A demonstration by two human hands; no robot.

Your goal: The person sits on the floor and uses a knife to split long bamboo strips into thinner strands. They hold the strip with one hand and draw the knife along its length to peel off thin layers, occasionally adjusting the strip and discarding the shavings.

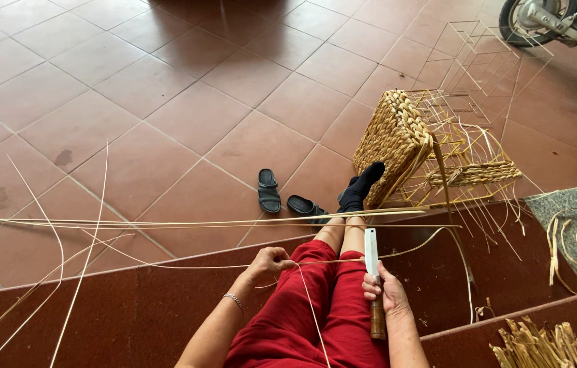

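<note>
Red floor tiles (165, 123) spread below the step. Her left hand (269, 264) pinches a thin cane strip (343, 260) over her lap; the right hand (387, 293) is clenched around an upright knife (371, 262); a half-woven basket (397, 143) lies beyond.

pale thin cane strip (343, 260) across lap; wooden-handled knife (372, 279) upright.
</note>
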